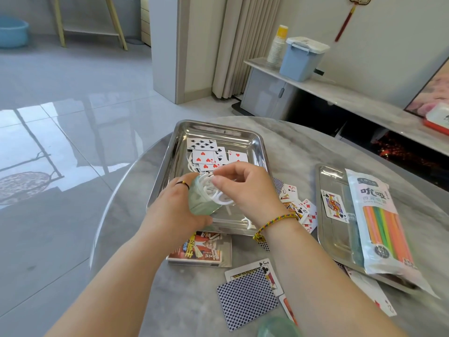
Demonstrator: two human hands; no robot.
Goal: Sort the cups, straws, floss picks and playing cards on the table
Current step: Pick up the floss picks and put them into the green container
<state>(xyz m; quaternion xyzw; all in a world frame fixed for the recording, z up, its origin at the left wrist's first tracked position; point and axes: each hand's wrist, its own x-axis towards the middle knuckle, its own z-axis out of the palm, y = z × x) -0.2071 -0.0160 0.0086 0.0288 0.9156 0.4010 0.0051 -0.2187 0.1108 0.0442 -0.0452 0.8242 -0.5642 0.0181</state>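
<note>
We see the left hand (173, 210) wrapped around a pale green cup (198, 200), fingers curled on its wall, holding it tilted with the mouth turned toward one o'clock. The right hand (250, 188) meets it from three o'clock, thumb and curled fingers pinched on the white floss picks (213, 190) that stick out of the cup's mouth. Both hands hover over the near half of a steel tray (209, 125), which sits at the middle of the grey marbled table (303, 142).

At twelve o'clock inside that tray we find face-up playing cards (202, 158) overlapping one another (an eight of spades lies farthest back), with a few more white picks beside them. One loose pick (246, 221) lies near the tray's five o'clock corner.

At six o'clock from the tray, touching its near rim, a card box (196, 249) rests on the table. A heap of cards (298, 207) spreads at three o'clock, between the two trays. The second tray (332, 176) lies further toward three o'clock and carries a packet of coloured straws (379, 222) and a jack of spades (334, 206). At five o'clock we see a face-down card (245, 300) overlapping a jack of clubs, and another green cup (277, 328) shows at the bottom edge.
</note>
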